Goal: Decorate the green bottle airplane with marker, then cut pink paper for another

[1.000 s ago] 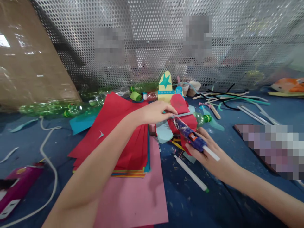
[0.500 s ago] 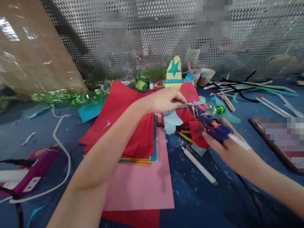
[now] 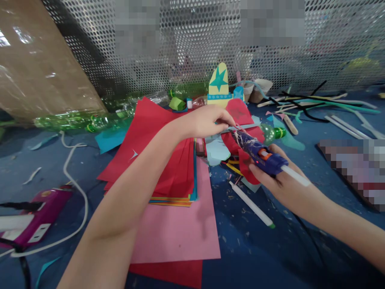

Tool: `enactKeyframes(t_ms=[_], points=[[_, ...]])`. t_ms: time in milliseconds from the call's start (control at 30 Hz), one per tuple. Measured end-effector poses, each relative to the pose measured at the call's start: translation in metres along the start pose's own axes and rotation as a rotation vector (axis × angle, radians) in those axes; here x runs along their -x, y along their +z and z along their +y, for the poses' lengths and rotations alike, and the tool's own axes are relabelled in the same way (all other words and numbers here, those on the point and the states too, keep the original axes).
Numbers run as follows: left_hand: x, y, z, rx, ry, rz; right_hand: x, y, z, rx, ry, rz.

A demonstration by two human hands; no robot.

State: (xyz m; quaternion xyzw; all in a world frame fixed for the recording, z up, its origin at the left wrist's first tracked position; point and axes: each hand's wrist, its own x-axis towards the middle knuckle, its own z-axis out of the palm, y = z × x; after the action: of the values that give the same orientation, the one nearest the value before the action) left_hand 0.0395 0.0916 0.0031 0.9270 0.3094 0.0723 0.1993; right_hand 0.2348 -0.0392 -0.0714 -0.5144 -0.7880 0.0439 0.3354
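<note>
My right hand (image 3: 279,180) is wrapped round a dark blue hot glue gun (image 3: 267,158), its red light lit and a clear glue stick poking out the back. Strings of glue cling to the nozzle, which points up and left to a light blue paper strip (image 3: 248,127). The fingers of my left hand (image 3: 212,121) pinch that strip at its left end, close to the nozzle. Beneath lie red paper pieces (image 3: 246,160) and a pale blue scalloped paper cutout (image 3: 217,150). A stack of red paper (image 3: 162,160) lies under my left forearm.
Behind stand a yellow paper shape with a teal star (image 3: 219,80) and plastic bottles (image 3: 66,121) along a perforated metal panel (image 3: 192,48). A white marker (image 3: 251,204), pipe cleaners (image 3: 319,105), a phone (image 3: 355,168) and a purple power strip (image 3: 45,212) surround the work.
The glue gun's nozzle has moved slightly left along the strip, nearer my left fingers. My left hand keeps its pinch. The whole view has shifted a little.
</note>
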Motion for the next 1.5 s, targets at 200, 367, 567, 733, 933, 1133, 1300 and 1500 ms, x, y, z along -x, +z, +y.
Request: enactKeyframes(t_ms=[200, 367, 567, 733, 933, 1133, 1300, 1500], points=[[-0.001, 0.000, 0.001, 0.000, 0.008, 0.002, -0.003, 0.000, -0.009, -0.037, 0.028, -0.005], [0.001, -0.002, 0.002, -0.038, -0.019, 0.003, -0.003, 0.000, -0.008, -0.065, 0.023, -0.040], [0.003, -0.002, 0.000, 0.026, 0.028, 0.017, -0.004, 0.000, -0.009, -0.098, 0.025, -0.046], [0.004, -0.002, -0.003, 0.105, 0.052, 0.004, -0.005, -0.002, -0.012, -0.119, 0.056, -0.034], [0.004, -0.005, -0.004, 0.143, 0.046, -0.012, -0.001, -0.003, -0.005, -0.077, 0.035, -0.035], [0.005, -0.005, -0.005, 0.185, 0.044, -0.018, -0.002, -0.002, -0.006, -0.081, 0.036, -0.047], [0.005, -0.005, -0.007, 0.188, 0.049, -0.032, -0.006, 0.000, -0.010, -0.123, 0.039, -0.038], [0.005, -0.004, -0.011, 0.165, 0.091, -0.018, -0.004, 0.006, -0.006, -0.075, 0.017, -0.025]])
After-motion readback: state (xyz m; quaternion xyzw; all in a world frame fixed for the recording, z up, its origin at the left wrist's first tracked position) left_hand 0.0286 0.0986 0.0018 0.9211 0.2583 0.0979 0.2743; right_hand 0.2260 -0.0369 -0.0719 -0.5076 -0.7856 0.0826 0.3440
